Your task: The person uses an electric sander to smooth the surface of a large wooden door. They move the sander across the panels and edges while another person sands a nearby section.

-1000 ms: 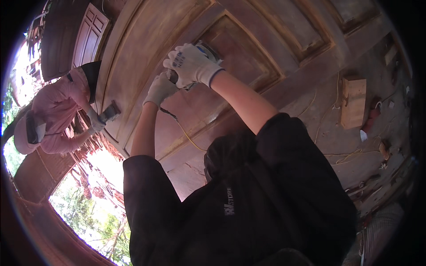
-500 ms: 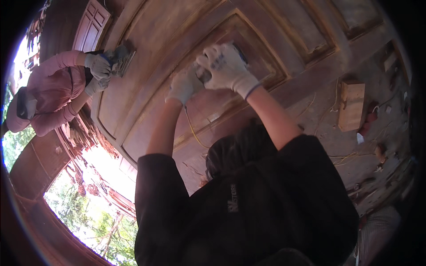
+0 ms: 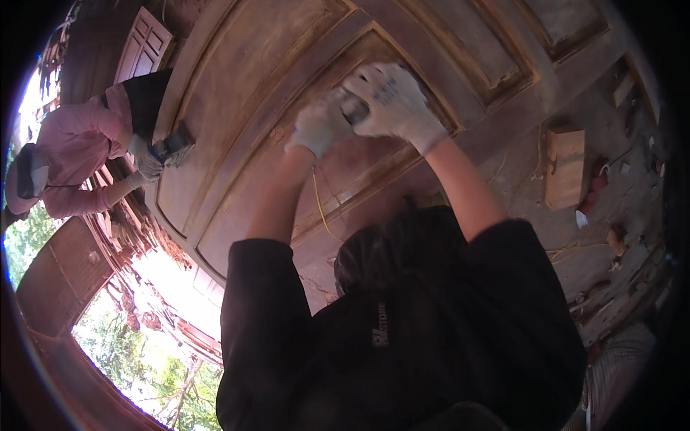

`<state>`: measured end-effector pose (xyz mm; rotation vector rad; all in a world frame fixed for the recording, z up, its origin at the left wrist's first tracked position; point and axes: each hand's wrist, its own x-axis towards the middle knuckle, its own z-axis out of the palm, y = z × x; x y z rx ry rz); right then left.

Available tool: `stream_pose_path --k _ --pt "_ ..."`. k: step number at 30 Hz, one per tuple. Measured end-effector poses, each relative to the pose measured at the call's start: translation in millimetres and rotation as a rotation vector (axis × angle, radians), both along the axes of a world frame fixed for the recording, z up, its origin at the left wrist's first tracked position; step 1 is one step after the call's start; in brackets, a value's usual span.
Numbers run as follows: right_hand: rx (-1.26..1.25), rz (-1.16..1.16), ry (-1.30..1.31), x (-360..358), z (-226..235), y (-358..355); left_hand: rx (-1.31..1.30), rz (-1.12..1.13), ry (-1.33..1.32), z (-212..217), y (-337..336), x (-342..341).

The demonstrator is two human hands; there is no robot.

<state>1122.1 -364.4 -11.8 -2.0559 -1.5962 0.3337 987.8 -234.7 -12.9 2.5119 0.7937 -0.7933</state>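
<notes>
Both my hands wear pale work gloves and press on a brown panelled wooden door (image 3: 259,75) lying below them. My left hand (image 3: 320,127) and my right hand (image 3: 397,103) are closed side by side round a corded power sander (image 3: 353,110). Only a small grey part of the sander shows between the gloves; the rest is hidden. It sits over a recessed panel framed by raised moulding. From under my left hand a yellow cord (image 3: 320,205) runs back toward my body. Motion blurs both gloves a little.
At the door's left edge a person in pink (image 3: 83,133) works another sander (image 3: 175,144) with gloved hands. Right of the door, a wooden block (image 3: 566,169), a red object (image 3: 594,195) and yellow wire (image 3: 575,249) lie on the littered floor. Wood scraps (image 3: 129,230) are piled at left.
My hands have slid to the right over the panel with the sander. The other person's sander has moved nearer to me and left, to the door's edge.
</notes>
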Motion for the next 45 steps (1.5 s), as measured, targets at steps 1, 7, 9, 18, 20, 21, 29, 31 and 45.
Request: stream_pose_path --k 1,7,9,18,20,21,29,31,45 --pt "0.015 -0.011 0.005 -10.3 0.4 -23.8 -0.026 0.002 -0.013 -3.6 -15.8 -10.0" --pt "-0.031 0.087 0.090 -43.0 5.6 -10.4 -0.076 0.085 0.176 -1.7 -12.7 -51.5" --pt "-0.039 0.102 0.101 -36.9 12.5 31.8 -0.062 0.105 0.192 24.5 22.1 -34.3" --pt "0.040 -0.047 0.135 -54.7 7.8 -36.9 -0.090 -0.036 0.109 9.5 -32.0 -49.7" --pt "0.016 -0.073 0.051 -56.5 15.7 -50.1 -0.044 -0.077 0.090 15.7 -33.0 -42.6" --pt "0.008 -0.075 0.052 -52.6 14.4 -38.8 -0.021 -0.088 0.080 17.3 -31.8 -38.2" --pt "-0.030 -0.046 0.094 -15.1 2.2 51.1 0.017 -0.041 0.082 -31.8 74.1 -15.4" --pt "0.033 -0.061 0.164 -41.1 10.5 15.1 0.027 0.007 0.118 -0.4 21.8 -37.9" --pt "-0.060 -0.044 0.005 -46.0 16.1 82.6 0.118 -0.010 -0.028 21.6 71.1 -36.8"
